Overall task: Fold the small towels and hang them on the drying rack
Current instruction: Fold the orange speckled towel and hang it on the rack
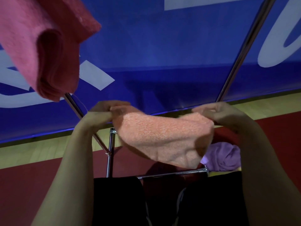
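Observation:
I hold a small peach towel (164, 137) stretched between both hands in the middle of the view. My left hand (104, 111) pinches its left corner and my right hand (216, 113) pinches its right corner; the cloth sags below them. A folded pink towel (42, 46) hangs over a metal bar of the drying rack (244, 46) at the upper left. The rack's chrome bars run diagonally on both sides, with a post and a low crossbar beneath the peach towel. A crumpled purple towel (223, 157) lies low on the right, partly hidden behind the peach one.
A blue banner with white lettering (154, 46) fills the background behind the rack. Below it are a strip of wooden floor (40, 152) and a red floor area (32, 185). My dark trousers (120, 201) show at the bottom.

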### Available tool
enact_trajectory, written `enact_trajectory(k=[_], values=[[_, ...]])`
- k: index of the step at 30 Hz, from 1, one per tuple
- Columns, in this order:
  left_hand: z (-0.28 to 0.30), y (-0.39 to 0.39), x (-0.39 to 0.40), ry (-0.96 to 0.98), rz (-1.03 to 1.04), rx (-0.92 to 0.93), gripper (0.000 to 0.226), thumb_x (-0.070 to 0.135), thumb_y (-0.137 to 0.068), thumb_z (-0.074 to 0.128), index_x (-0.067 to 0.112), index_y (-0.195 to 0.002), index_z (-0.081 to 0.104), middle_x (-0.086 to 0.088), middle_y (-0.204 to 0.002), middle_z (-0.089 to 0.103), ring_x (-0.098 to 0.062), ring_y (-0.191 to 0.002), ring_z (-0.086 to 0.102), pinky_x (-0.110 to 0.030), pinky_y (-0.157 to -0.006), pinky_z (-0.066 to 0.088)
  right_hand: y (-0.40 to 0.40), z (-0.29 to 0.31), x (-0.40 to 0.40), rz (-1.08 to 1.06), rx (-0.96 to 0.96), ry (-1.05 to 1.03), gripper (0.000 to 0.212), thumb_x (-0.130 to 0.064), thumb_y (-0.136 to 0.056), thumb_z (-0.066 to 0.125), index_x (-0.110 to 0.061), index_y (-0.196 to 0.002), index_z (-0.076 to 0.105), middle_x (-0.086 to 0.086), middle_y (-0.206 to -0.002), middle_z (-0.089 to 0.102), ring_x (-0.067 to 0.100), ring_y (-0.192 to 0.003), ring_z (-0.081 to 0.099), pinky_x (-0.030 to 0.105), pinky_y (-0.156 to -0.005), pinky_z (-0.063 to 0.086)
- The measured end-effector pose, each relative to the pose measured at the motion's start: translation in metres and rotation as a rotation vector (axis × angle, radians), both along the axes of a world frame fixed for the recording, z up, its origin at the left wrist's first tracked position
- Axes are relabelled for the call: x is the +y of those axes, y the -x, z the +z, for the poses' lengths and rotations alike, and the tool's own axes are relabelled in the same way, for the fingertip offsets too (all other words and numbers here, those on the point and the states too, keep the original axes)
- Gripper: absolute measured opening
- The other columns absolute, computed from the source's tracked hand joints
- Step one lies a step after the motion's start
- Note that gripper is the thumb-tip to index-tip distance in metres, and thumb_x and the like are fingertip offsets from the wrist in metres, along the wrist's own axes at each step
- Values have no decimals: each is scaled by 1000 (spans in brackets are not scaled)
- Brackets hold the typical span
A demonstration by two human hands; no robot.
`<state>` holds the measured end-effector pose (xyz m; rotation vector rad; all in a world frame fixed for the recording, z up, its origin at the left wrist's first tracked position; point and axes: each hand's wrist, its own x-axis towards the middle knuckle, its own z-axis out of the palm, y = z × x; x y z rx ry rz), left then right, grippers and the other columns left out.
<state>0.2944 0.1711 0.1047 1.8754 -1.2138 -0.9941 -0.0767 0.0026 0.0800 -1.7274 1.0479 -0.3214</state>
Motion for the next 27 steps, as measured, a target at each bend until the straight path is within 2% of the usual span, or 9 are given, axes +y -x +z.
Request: enact_trajectory(k=[3,6,9,13,16,19,22,24,27], values=[[-4,-12,3,187,17,-65,31,28,-100,69,25,-130,72,4,-120,76,-11,-109,73,-38,-96,60,-1,3,-1,-109,-130,128,19,-21,-99,66,-21,-115,76,-6,-96,80,8,-90,71,20,-85,51],[-2,-13,4,232,66,-117,31,33,-100,67,20,-127,72,3,-113,76,-6,-103,74,-34,-95,60,-5,7,1,-129,-144,252,19,-16,-100,65,-18,-116,75,-7,-88,79,2,-80,71,8,-71,49],[0,-11,0,236,237,-84,31,43,-100,62,17,-111,77,-4,-105,76,-16,-99,74,-36,-92,60,-9,12,0,-216,-178,321,18,-16,-103,61,-18,-112,76,-2,-98,78,9,-88,72,17,-73,53],[3,-6,-5,303,365,16,19,31,-104,60,21,-95,72,-1,-100,72,-11,-98,70,-24,-84,59,-11,14,-2,-316,-215,348,20,-24,-104,59,-25,-111,78,-4,-100,78,14,-98,72,34,-85,57],[4,-7,-8,304,396,-7,16,26,-103,61,26,-90,71,2,-98,72,-12,-99,69,-27,-87,58,-14,17,-2,-345,-298,298,20,-26,-103,61,-26,-113,78,-3,-98,79,9,-94,73,32,-86,57],[-2,-13,-11,216,426,-137,17,31,-103,61,29,-88,69,4,-93,69,-19,-100,69,-34,-92,57,-18,23,-2,-306,-361,173,21,-24,-101,64,-24,-118,76,0,-104,78,12,-98,73,30,-89,57],[-3,-13,-11,177,463,-244,21,35,-104,59,20,-97,72,6,-87,67,-16,-91,65,-26,-75,53,-24,18,0,-167,-37,305,29,-21,-98,68,-20,-126,71,-2,-113,74,14,-103,70,26,-88,52],[-3,-12,-11,155,485,-289,25,35,-105,58,16,-102,73,1,-90,67,-16,-87,63,-24,-67,48,-30,13,0,-108,219,450,23,-22,-98,68,-16,-120,74,0,-106,71,18,-103,66,25,-86,43],[-3,-15,-11,147,536,-281,23,33,-104,61,15,-103,75,-6,-98,70,-22,-95,65,-34,-83,53,-35,13,1,-110,305,534,16,-27,-99,66,-18,-109,75,1,-99,58,20,-91,55,26,-82,35]])
